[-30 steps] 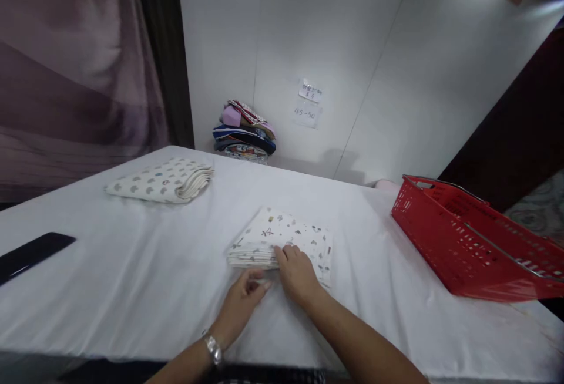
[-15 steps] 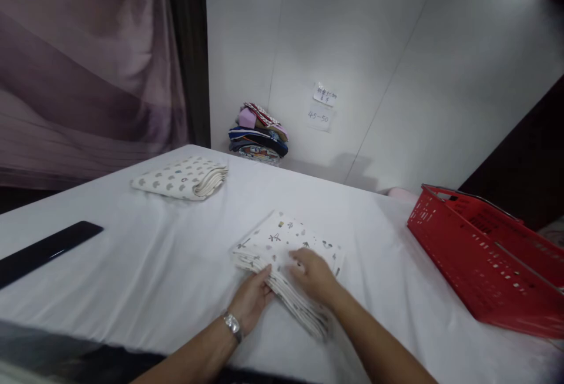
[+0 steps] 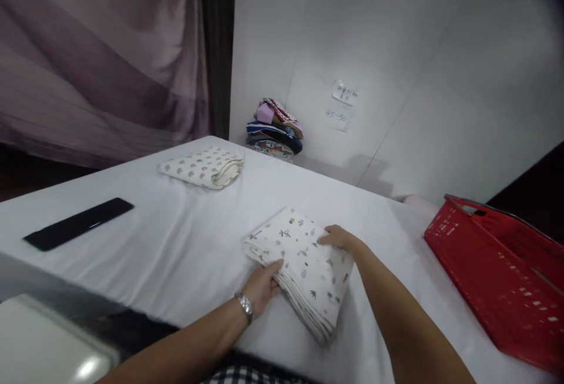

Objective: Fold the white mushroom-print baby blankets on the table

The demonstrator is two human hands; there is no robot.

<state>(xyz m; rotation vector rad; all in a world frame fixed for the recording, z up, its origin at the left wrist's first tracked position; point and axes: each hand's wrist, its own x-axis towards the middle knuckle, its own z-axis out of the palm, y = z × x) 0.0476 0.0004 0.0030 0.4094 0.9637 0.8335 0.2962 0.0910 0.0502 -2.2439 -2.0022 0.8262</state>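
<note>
A folded white cloth (image 3: 308,260) with a small grey and brown leaf print lies in several layers in front of me. My left hand (image 3: 263,284), with a silver watch on its wrist, pinches the near layered edge, thumb on top and fingers against the side and underneath. At the far right edge, my right hand (image 3: 338,237) grips the same cloth, its thumb on the upper face; the other fingertips are partly hidden. Another folded cloth (image 3: 200,167), white with grey shapes, rests farther back on the left, touched by neither hand.
A white cover lies over the table (image 3: 185,260). On the right stands a red plastic basket (image 3: 497,278). A flat black object (image 3: 79,224) lies at left. Behind the table's far edge is a pile of folded fabrics (image 3: 274,130), near paper notes (image 3: 341,105) on the wall.
My right hand has gone from the cloth's top face to its far right edge. My left hand keeps its hold on the near edge. The whole view has shifted slightly.
</note>
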